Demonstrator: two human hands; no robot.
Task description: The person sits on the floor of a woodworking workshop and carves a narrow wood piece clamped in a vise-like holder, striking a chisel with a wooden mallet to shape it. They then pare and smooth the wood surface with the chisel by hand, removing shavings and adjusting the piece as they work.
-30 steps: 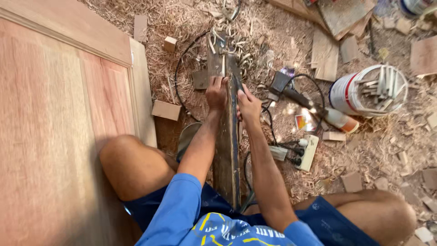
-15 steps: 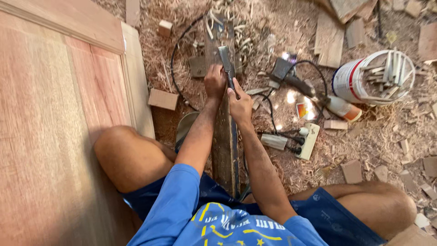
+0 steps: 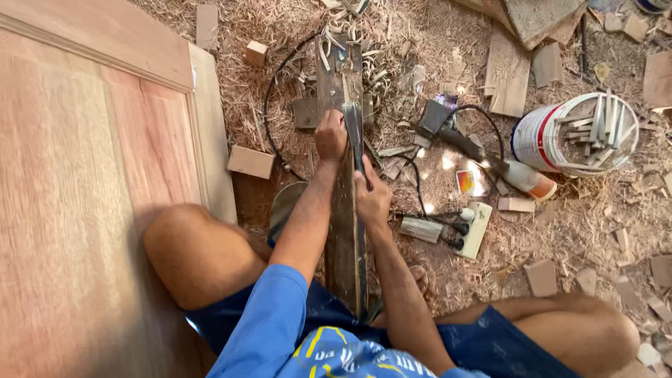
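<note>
I sit on the floor with a long dark wooden plank [image 3: 344, 238] running away from me between my legs. My left hand [image 3: 330, 136] is farther out, closed on the plank's left edge beside a long flat metal blade [image 3: 353, 133]. Nearer my body, my right hand [image 3: 371, 199] grips the blade's handle end. The blade lies along the plank's top edge. Curled wood shavings [image 3: 350, 42] are heaped around the plank's far end.
A large reddish wooden door panel [image 3: 91, 182] lies at my left. At right are a white bucket of wood strips [image 3: 574, 133], a power tool with black cable [image 3: 441, 119], a white socket strip [image 3: 476, 231], a glue bottle [image 3: 528, 180] and scattered wood blocks [image 3: 250, 162].
My right hand has drawn back along the plank toward my body, exposing more of the blade. My left hand stays at about the same spot on the plank.
</note>
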